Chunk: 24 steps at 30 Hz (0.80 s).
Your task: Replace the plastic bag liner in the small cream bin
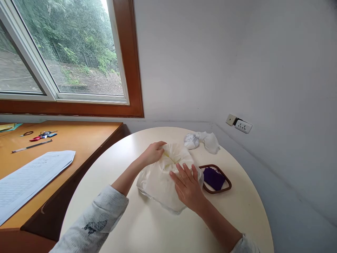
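Note:
A sheer, off-white cloth [160,188] lies bunched on the round table, its top gathered into folds with a pale yellow tint showing inside. My left hand [153,153] is closed on the far left edge of the gathered part, its fingertips partly hidden by the fabric. Over the right side of the cloth, my right hand [189,189] is spread with fingers stretched out and holds nothing. Whether its fingertips press on the fabric I cannot tell. Just right of the cloth is a brown rounded frame [229,181] with a folded dark purple cloth [214,178] inside it.
Crumpled white fabric [210,142] sits near the far edge of the round cream table [126,228]. A wooden desk [92,135] at the left bears papers [39,174], a pen [31,146] and keys [45,134]. A wall socket [243,126] is behind, at the right.

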Motion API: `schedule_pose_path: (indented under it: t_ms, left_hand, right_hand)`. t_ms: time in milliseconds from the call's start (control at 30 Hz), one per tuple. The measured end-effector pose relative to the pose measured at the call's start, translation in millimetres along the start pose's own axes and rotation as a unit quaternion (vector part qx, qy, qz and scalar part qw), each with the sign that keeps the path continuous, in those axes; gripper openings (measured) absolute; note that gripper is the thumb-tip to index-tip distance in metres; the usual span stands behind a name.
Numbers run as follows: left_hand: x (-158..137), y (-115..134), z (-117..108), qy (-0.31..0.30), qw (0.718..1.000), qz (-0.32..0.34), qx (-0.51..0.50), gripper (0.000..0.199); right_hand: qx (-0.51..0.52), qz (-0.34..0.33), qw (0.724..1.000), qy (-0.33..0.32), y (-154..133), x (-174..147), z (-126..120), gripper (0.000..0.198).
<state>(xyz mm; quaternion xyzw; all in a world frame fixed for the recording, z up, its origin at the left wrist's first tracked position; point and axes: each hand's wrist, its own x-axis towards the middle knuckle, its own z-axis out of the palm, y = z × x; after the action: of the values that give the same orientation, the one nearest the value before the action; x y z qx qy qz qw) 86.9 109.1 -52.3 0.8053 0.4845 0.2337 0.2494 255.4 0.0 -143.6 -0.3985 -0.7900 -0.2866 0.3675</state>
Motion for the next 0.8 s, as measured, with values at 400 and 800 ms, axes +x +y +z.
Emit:
schedule_pose_path:
  t_ms: [400, 800]
  left_hand:
    - [-57.0, 6.8, -7.1, 0.012, 0.99, -0.137, 0.037, 0.033]
    - [-88.9, -3.3, -6.0, -0.071, 0.988, -0.134, -0.026, 0.038]
  right_hand:
    - [0.274, 0.251, 0.919, -0.129, 8.3, -21.3, 23.5, 0.073]
    - [0.376, 0.323, 0.843, -0.208, 11.4, -24.6, 24.7, 0.054]
